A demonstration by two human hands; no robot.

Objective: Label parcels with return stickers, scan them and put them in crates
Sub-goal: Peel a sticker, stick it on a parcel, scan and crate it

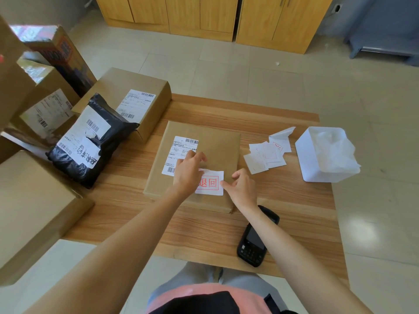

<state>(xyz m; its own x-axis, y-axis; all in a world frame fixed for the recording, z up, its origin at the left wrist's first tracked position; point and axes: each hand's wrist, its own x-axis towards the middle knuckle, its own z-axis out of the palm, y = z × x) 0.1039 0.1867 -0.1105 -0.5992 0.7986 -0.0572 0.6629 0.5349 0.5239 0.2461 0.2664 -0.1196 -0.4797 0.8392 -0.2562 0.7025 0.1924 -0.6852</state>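
Here both hands' point(188, 172) point(241, 188) grip presses the return sticker's point(209, 183) edges onto the parcel point(217, 143).

— What colours are on the parcel point(210, 146) in front of you?
— It is plain brown card. Its shipping label point(181, 152) is white with black barcodes, and the return sticker point(210, 183) at my fingers is white with red characters in a red frame.
— And around it?
— My table point(283, 200) is light wood grain. The bag parcel point(90, 146) is glossy black with white labels, the scanner point(255, 241) black, the bin point(317, 155) white, the spare stickers point(267, 155) white with red.
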